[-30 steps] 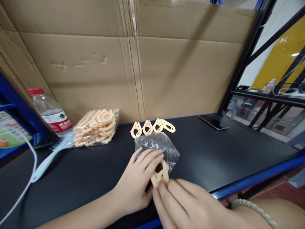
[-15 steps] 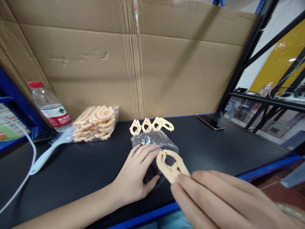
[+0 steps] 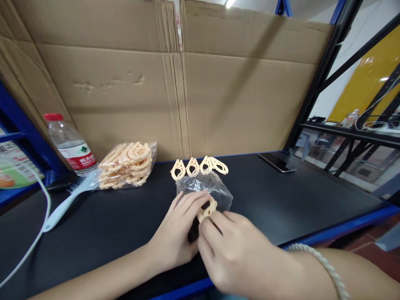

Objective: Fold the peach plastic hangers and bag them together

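Moved since the half-second-earlier frame: right hand (image 3: 234, 250) and beige piece (image 3: 211, 206), both brought back in to the near side of the clear bag (image 3: 220, 187). Fingers of the right hand are closed in a pinch on the near end of the piece. Left hand (image 3: 171, 237) is laid at the bag's near left, fingers curved and thumb set apart; whether bag film or piece is gripped by it cannot be told. The piece is held just beyond the right fingertips, beside the left ones, and is partly covered by both. Probably light, stiff, smooth plastic, not very fragile; best held by the outer rim, while the film is limp and slippery. Placed on the bench (image 3: 125, 225): brush (image 3: 62, 210) and filled bag (image 3: 126, 166) left of the clear bag, phone (image 3: 277, 161) to its right, row of four loose pieces (image 3: 193, 167) just behind it.
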Demonstrator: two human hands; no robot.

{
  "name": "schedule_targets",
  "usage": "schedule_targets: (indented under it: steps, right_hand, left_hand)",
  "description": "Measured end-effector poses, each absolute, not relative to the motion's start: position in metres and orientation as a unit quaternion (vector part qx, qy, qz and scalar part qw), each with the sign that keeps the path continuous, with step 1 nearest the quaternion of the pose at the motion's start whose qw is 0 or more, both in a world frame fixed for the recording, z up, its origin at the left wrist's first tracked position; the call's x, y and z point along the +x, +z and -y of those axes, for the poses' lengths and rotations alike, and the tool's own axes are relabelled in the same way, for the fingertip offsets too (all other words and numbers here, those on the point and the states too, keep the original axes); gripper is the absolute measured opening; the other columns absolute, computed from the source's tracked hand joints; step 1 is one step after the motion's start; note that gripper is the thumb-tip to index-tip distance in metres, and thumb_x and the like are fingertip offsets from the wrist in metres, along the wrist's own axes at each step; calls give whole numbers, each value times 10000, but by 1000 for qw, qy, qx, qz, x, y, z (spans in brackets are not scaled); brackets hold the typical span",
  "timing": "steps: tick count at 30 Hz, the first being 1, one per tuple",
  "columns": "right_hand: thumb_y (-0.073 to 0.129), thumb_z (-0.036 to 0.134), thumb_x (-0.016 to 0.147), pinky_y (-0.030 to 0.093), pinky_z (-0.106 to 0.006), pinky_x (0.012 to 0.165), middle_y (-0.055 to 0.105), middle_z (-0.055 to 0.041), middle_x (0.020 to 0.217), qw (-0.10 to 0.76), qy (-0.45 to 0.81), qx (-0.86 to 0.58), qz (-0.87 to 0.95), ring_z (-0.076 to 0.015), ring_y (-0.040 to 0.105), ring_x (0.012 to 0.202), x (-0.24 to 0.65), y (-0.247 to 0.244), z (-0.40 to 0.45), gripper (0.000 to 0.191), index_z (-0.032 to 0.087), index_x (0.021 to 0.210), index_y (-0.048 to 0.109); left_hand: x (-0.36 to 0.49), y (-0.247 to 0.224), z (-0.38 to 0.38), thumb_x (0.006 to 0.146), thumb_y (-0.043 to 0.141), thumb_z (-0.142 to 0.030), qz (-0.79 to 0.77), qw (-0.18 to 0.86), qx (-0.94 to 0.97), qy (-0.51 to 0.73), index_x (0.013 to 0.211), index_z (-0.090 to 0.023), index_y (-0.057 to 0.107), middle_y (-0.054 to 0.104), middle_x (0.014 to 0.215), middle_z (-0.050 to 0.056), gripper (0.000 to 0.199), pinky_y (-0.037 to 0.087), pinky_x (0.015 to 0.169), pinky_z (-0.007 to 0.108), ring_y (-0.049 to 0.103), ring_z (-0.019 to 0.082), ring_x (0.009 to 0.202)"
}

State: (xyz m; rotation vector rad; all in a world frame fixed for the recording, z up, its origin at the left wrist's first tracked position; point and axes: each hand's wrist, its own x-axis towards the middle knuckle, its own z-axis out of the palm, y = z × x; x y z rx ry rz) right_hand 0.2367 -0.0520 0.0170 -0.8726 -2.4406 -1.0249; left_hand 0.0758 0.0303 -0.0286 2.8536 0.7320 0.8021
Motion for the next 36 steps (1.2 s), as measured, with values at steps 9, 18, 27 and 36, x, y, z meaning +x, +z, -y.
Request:
schedule_targets:
  steps: [9, 18, 27, 36]
  right_hand:
    - [586, 20, 768, 536, -305, 521, 691, -238, 823, 19, -267, -521, 810, -255, 676, 675, 228, -11, 13, 159, 0, 886, 690]
    - [586, 84, 767, 508, -424, 905, 631, -286, 1136, -1, -234, -535, 812, -340, 608, 1089, 250, -23, 2, 351, -54, 1083, 652]
    - [349, 229, 940, 459, -349, 752, 686, -151, 878, 236, -179, -562, 772, -229, 630, 840, 322, 50, -58, 367, 75, 894, 679]
    - [489, 96, 877, 378, -348, 1032, 452, -70, 1436, 97, -50, -457, 883, -211, 445, 1274, 382, -11, -174, 487, 230, 1344, 515]
  left_hand:
    - [77, -28, -28, 761, 548, -149, -249, 43, 940, 231, 1398, -222, 300, 432, 1432, 116, 688, 199, 1141, 560, 387, 277, 1329]
    - [78, -29, -25, 820, 498, -144, -248, -1, 945, 214, 1375, -202, 374, 428, 1429, 118, 572, 281, 1114, 553, 377, 286, 1329]
    - [77, -29, -25, 843, 474, -152, -243, 0, 949, 200, 1348, -217, 404, 436, 1417, 105, 514, 308, 1100, 548, 389, 275, 1317]
    - [77, -27, -25, 843, 475, -142, -240, 12, 950, 199, 1334, -227, 422, 462, 1399, 105, 501, 299, 1101, 568, 430, 278, 1292]
